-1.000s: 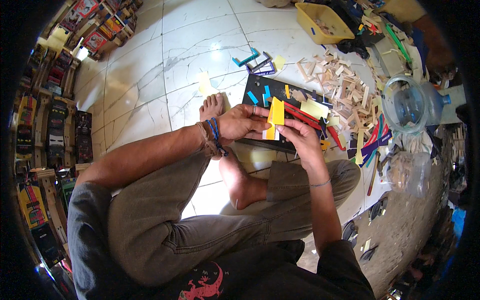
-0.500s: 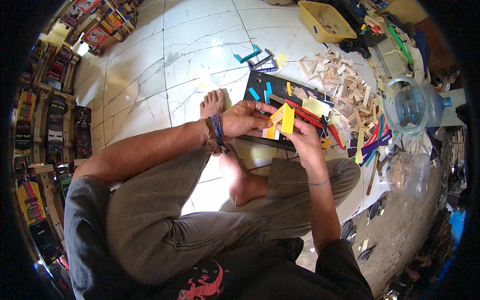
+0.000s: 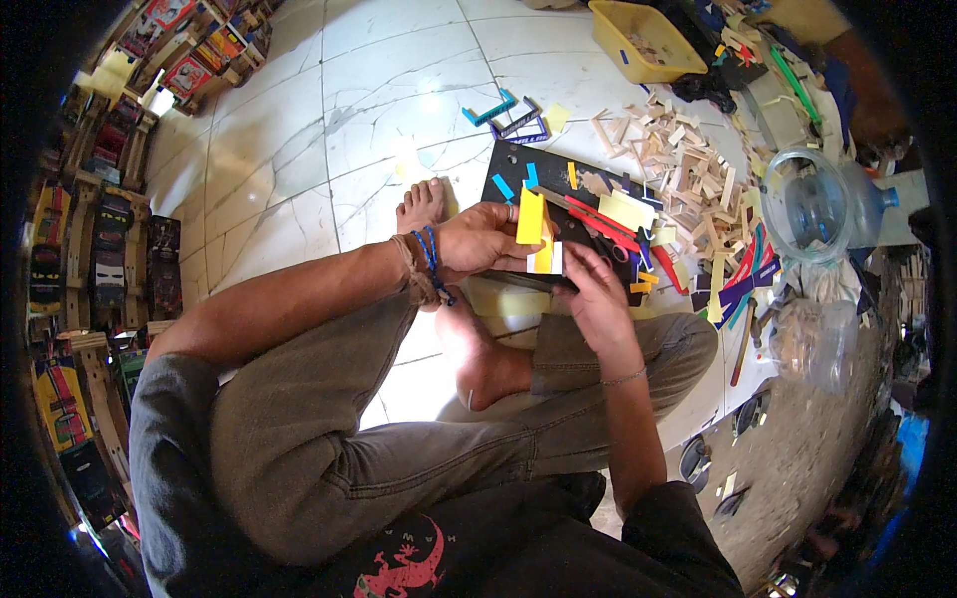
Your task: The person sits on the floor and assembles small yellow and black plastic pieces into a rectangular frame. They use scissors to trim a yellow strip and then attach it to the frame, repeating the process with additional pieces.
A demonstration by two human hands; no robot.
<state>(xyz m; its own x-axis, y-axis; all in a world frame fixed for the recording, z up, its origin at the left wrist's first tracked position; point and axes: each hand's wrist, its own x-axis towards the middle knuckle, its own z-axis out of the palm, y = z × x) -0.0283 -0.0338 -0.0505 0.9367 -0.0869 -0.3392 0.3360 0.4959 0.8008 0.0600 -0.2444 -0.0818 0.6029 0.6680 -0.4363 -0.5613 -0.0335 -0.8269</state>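
Observation:
Above the black board point(image 3: 506, 159), my left hand point(image 3: 474, 239) pinches a small angular piece with yellow faces point(image 3: 531, 217). A yellow and white strip point(image 3: 543, 261) hangs at its lower edge; whether it is attached I cannot tell. My right hand point(image 3: 598, 299) is just right of the strip, its thumb and fingers apart and slightly blurred, with nothing visible in them. Red-handled scissors point(image 3: 620, 253) lie on the board behind the hands, beside a long red strip point(image 3: 598, 214). Small blue strips point(image 3: 501, 187) and a yellow strip point(image 3: 572, 175) are on the board.
Loose wooden pieces point(image 3: 688, 164) are heaped right of the board. Blue and purple U-shaped pieces point(image 3: 518, 125) lie beyond it. A yellow tub point(image 3: 648, 45) stands far right, and a clear plastic bottle point(image 3: 807, 204) lies nearer. Racks of boxed goods point(image 3: 110, 239) line the left.
My right hand has come away from the yellow piece and moved slightly down. The piece has shifted left and turned in my left hand, showing more of the white-edged strip.

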